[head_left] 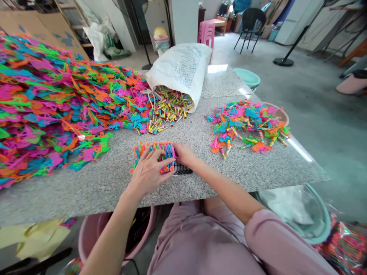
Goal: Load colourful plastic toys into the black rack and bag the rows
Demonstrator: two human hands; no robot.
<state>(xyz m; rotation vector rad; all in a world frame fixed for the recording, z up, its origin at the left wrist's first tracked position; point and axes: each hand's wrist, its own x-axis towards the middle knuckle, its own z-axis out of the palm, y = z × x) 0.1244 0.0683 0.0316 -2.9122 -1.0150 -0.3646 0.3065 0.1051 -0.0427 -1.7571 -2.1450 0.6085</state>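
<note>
A tight row of thin plastic toy pieces point(138, 153) in orange, blue, green and pink stands in a black grid rack point(183, 169) at the near middle of the table. My left hand point(146, 170) lies over the row from the left, fingers apart, with fingertips and thumb touching pieces at its right end. From the right, my right hand point(185, 154) reaches that same end, its fingers closed at an upright pink plastic toy piece point(174, 152). Its fingertips are partly hidden. The rack's right part shows bare black slots.
A large heap of similar pieces point(57, 110) covers the left of the granite table point(120, 194). Yellow-banded small tubes point(169, 109) spill from a white sack point(180, 65). Pieces joined with tubes point(246, 122) lie at right. Pink point(86, 233) and green tubs point(322, 214) stand below.
</note>
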